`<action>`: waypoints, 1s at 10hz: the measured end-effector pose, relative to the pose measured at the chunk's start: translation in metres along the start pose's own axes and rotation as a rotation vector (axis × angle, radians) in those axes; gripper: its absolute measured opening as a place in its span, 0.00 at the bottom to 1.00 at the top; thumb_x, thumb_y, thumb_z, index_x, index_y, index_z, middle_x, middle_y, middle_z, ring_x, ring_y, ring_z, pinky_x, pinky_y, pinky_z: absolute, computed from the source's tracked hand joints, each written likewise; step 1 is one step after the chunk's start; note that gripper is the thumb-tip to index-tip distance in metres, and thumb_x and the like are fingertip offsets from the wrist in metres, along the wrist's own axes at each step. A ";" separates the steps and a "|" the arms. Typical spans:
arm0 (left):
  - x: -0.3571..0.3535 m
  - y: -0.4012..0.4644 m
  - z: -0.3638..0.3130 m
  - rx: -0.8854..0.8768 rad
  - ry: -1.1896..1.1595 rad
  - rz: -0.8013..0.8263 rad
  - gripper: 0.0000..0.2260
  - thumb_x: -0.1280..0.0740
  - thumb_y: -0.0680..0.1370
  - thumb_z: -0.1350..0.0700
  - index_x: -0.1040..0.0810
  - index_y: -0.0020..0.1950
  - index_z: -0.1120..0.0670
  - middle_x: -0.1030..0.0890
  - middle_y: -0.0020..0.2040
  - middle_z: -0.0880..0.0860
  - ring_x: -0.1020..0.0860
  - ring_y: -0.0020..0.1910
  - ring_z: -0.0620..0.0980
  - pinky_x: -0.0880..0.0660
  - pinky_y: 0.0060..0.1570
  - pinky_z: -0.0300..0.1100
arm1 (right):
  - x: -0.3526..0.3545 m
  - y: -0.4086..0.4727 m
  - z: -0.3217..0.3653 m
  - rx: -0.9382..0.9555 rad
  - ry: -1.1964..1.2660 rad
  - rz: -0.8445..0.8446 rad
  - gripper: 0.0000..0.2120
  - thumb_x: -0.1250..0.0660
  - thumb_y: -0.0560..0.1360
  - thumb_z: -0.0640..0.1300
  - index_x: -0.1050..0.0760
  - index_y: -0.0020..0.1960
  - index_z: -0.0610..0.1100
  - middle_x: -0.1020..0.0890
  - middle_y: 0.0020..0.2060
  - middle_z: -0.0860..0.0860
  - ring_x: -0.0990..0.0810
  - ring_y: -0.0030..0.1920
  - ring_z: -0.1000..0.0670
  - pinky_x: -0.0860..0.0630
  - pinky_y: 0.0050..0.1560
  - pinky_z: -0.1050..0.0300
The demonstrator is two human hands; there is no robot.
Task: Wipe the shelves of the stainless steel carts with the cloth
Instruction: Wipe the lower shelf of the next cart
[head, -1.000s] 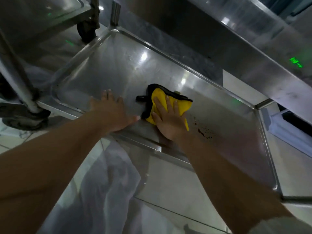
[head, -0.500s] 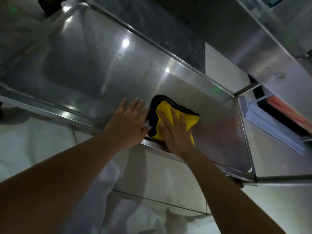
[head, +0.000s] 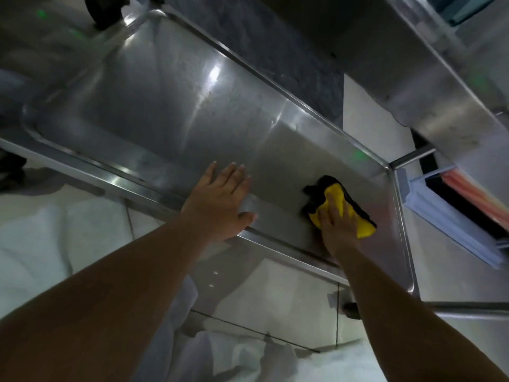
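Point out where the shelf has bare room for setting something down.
Bare steel runs from the left hand to the shelf's far-left corner. A narrower gap lies between that hand and the cloth. The right end is crowded by the right hand pressing the cloth.

We note a pale tiled floor (head: 264, 288) with dark grout lines below us. White fabric (head: 63, 238) lies bunched at lower left. A dark speckled surface (head: 275, 48) runs along the top. A black caster wheel (head: 103, 9) sits upper left. Green light spots (head: 359, 154) glint on metal.
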State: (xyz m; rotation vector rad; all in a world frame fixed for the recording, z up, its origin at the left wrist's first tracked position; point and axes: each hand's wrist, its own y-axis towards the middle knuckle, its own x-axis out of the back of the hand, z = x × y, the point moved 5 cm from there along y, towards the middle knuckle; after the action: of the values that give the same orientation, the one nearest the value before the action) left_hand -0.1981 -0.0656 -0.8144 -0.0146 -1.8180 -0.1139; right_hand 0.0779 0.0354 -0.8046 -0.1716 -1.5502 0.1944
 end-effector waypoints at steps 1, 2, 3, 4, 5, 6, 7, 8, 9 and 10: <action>-0.002 0.002 -0.001 0.007 0.008 0.014 0.36 0.52 0.77 0.35 0.53 0.79 0.53 0.54 0.80 0.54 0.57 0.78 0.51 0.60 0.75 0.56 | -0.008 -0.024 -0.011 -0.027 0.038 0.029 0.27 0.52 0.82 0.57 0.52 0.79 0.54 0.53 0.79 0.50 0.56 0.78 0.45 0.55 0.75 0.36; -0.004 0.003 -0.001 0.011 0.024 0.031 0.36 0.54 0.77 0.34 0.54 0.79 0.53 0.55 0.80 0.54 0.57 0.78 0.51 0.60 0.74 0.57 | -0.009 -0.057 0.018 0.078 0.013 0.025 0.27 0.52 0.82 0.56 0.53 0.79 0.55 0.55 0.79 0.51 0.57 0.78 0.45 0.56 0.75 0.36; -0.006 0.004 0.000 0.010 0.042 0.030 0.35 0.53 0.78 0.34 0.55 0.79 0.53 0.55 0.80 0.54 0.58 0.78 0.51 0.62 0.74 0.56 | -0.015 -0.073 0.052 0.264 -0.007 0.021 0.27 0.53 0.81 0.59 0.56 0.77 0.61 0.57 0.79 0.53 0.59 0.78 0.46 0.54 0.75 0.35; -0.011 0.006 0.001 0.020 0.059 0.075 0.36 0.55 0.77 0.34 0.56 0.79 0.53 0.56 0.80 0.54 0.58 0.78 0.51 0.63 0.73 0.56 | -0.019 -0.069 0.089 0.427 -0.179 -0.022 0.25 0.56 0.81 0.60 0.62 0.76 0.64 0.57 0.79 0.53 0.60 0.78 0.44 0.49 0.73 0.34; -0.013 0.005 0.004 0.051 0.092 0.094 0.36 0.58 0.77 0.33 0.58 0.79 0.52 0.57 0.80 0.53 0.59 0.78 0.50 0.63 0.73 0.56 | -0.018 -0.057 0.102 0.528 -0.296 -0.064 0.25 0.59 0.81 0.60 0.66 0.74 0.63 0.58 0.79 0.55 0.60 0.78 0.45 0.48 0.73 0.37; -0.012 -0.001 0.007 0.054 0.134 0.075 0.36 0.58 0.76 0.33 0.58 0.79 0.51 0.56 0.80 0.53 0.57 0.78 0.50 0.59 0.74 0.55 | -0.013 -0.054 0.093 0.558 -0.160 -0.067 0.25 0.54 0.81 0.60 0.59 0.75 0.67 0.55 0.78 0.57 0.59 0.78 0.47 0.47 0.74 0.40; -0.008 0.000 0.003 0.043 0.139 0.087 0.35 0.57 0.77 0.33 0.57 0.79 0.50 0.54 0.80 0.53 0.56 0.78 0.50 0.57 0.74 0.54 | -0.007 -0.041 0.065 0.495 -0.055 -0.065 0.24 0.50 0.81 0.60 0.56 0.74 0.68 0.54 0.78 0.58 0.59 0.78 0.48 0.49 0.74 0.40; -0.003 0.005 -0.006 0.054 0.129 0.095 0.35 0.54 0.77 0.33 0.54 0.79 0.50 0.52 0.80 0.53 0.54 0.78 0.50 0.55 0.74 0.54 | -0.004 -0.025 0.018 0.339 -0.002 -0.063 0.25 0.49 0.81 0.61 0.58 0.73 0.70 0.54 0.78 0.59 0.59 0.78 0.51 0.50 0.74 0.37; -0.001 0.005 -0.015 0.041 0.147 0.071 0.35 0.57 0.77 0.33 0.52 0.79 0.51 0.49 0.80 0.53 0.52 0.78 0.51 0.53 0.74 0.54 | -0.003 -0.016 -0.046 0.149 0.059 -0.032 0.27 0.51 0.79 0.63 0.59 0.74 0.69 0.54 0.78 0.59 0.56 0.78 0.50 0.53 0.74 0.34; 0.003 0.001 -0.021 0.016 0.150 0.059 0.41 0.66 0.71 0.33 0.48 0.79 0.52 0.46 0.79 0.54 0.49 0.77 0.53 0.51 0.74 0.54 | 0.008 -0.025 -0.102 0.114 0.080 -0.141 0.25 0.46 0.82 0.53 0.50 0.77 0.59 0.45 0.78 0.48 0.46 0.77 0.39 0.47 0.71 0.29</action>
State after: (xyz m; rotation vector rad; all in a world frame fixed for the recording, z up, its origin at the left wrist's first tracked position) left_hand -0.1790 -0.0668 -0.8060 -0.0467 -1.6672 -0.0572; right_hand 0.1802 0.0143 -0.7927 0.0198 -1.4610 0.1623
